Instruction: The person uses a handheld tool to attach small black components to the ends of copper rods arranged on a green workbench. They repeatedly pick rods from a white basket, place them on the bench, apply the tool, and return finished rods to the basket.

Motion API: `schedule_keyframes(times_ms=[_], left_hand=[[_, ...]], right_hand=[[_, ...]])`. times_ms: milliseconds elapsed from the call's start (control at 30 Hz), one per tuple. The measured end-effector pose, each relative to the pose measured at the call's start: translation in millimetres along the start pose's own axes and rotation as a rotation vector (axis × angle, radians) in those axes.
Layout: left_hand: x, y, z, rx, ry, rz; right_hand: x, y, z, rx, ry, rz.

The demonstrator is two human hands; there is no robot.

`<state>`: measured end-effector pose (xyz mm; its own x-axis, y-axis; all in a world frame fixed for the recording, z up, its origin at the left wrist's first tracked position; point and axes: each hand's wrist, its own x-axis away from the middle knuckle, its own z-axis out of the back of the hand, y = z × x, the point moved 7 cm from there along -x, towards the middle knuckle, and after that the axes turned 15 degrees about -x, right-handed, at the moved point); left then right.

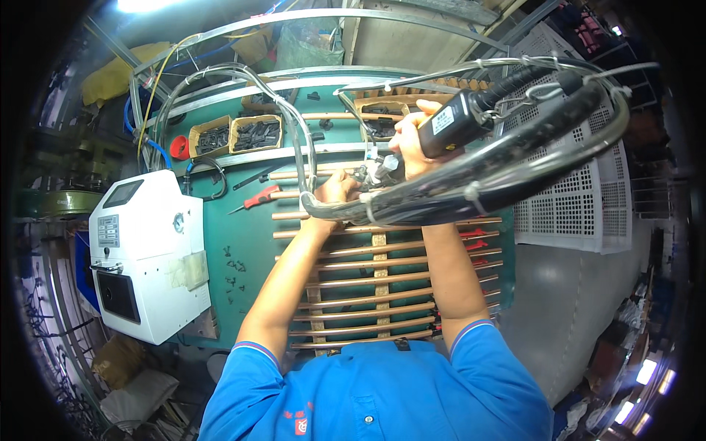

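My right hand (413,151) is wrapped round a black handheld power screwdriver (450,125), which hangs from a cord at its upper right. The tool's clear and metal nose (382,170) points down and left at the rods. Close beside that nose, my left hand (337,189) has its fingers closed at the work. What they pinch is too small and partly hidden to make out. Copper-coloured rods (360,300) lie in a row under and in front of my forearms. A thick bundle of black hoses (507,167) loops across the view and covers part of both wrists.
A white machine (147,257) with a control panel stands left. On the green bench (246,242) lie a red-handled screwdriver (259,198) and small black bits. Open boxes (213,138) of black parts and a red cup (179,148) sit farther back. White perforated crates (562,209) stand right.
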<state>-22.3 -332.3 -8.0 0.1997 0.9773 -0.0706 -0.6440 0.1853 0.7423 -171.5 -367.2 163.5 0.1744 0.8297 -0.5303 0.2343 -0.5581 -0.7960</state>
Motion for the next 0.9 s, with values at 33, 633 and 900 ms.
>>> schedule_keyframes(times_ms=[33,633,900], left_hand=[[-3.0,-45.0,-33.7,0.220,0.055,0.037],[-12.2,-40.9,-32.3,0.081,-0.056,0.056],[-12.6,-32.8,-25.9,-0.069,-0.087,0.034]], right_hand=[[2.8,1.1,-9.5,-0.315,0.062,-0.151],[16.2,1.0,-28.9,-0.934,0.135,-0.374],[17.5,-5.7,-36.4,-0.677,0.041,-0.218]])
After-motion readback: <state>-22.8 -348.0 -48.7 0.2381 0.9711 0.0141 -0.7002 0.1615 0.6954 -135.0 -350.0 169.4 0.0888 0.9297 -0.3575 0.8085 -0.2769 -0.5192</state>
